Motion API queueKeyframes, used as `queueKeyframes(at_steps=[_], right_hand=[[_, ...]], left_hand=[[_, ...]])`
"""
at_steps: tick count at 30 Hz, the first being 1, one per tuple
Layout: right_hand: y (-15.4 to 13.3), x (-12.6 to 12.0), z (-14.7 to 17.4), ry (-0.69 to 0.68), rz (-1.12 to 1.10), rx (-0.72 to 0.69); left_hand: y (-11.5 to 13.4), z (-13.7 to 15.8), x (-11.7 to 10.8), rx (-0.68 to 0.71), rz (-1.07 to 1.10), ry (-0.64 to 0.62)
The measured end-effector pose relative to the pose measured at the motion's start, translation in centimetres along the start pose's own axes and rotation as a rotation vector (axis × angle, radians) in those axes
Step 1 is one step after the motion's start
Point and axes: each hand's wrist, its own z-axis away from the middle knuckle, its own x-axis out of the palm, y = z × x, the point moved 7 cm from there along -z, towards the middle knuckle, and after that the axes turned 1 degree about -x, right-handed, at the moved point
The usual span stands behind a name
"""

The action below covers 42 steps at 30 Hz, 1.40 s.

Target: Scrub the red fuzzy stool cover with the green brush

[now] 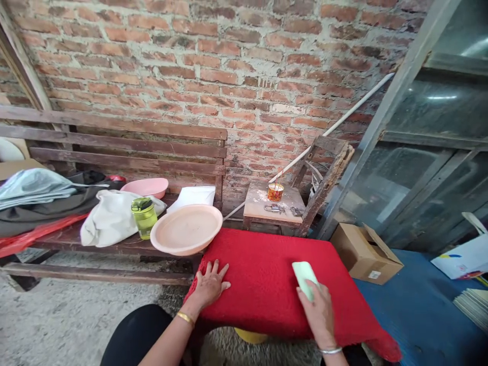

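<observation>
A red cloth (263, 274) is spread over a low table and hangs past its front right corner. My left hand (209, 284) lies on the cloth's left side, palm down with the fingers spread, and holds nothing. Toward the right of the cloth, my right hand (318, 307) is closed around a pale green oblong block (305, 277) with rounded corners. The block is on or just above the cloth; its underside is hidden, so its exact kind does not show.
Left, a wooden bench (114, 274) bears a pale pink basin (186, 230), a green bottle (145, 218), a white bag (110, 218) and folded clothes. Behind the cloth, a chair (253, 203) holds a paper cup (275, 192) and a padlock. Right stands a cardboard box (358, 254).
</observation>
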Motion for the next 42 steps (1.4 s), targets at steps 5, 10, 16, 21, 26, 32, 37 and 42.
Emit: queueKeyframes(at_steps=[5, 10, 16, 21, 26, 32, 37, 42], right_hand=[[-7.1, 2.0, 3.0, -0.114, -0.050, -0.249], [-0.1, -1.5, 2.1, -0.024, 0.002, -0.113], [10.5, -7.0, 2.3, 0.212, 0.158, 0.252], [2.4, -3.7, 3.4, 0.128, -0.011, -0.027], [-3.0, -0.5, 4.6, -0.025, -0.032, -0.159], [6.3, -5.6, 3.7, 0.064, 0.110, 0.077], [8.6, -8.9, 4.5, 0.106, 0.175, 0.218], [0.4, -5.7, 6.0, 0.019, 0.025, -0.044]], left_hand=[[-0.3, 0.1, 1.0, -0.111, -0.037, 0.166], [0.0, 0.3, 1.5, -0.158, -0.070, 0.356], [-0.1, 0.3, 1.2, -0.173, -0.063, 0.399], [-0.3, 0.2, 1.2, -0.190, -0.056, 0.379], [-0.5, 0.1, 1.3, -0.191, -0.045, 0.374], [-0.3, 0.1, 0.9, -0.188, -0.019, 0.374], [0.0, 0.4, 0.5, -0.172, 0.005, 0.375], [0.2, 0.6, 0.3, -0.172, 0.000, 0.379]])
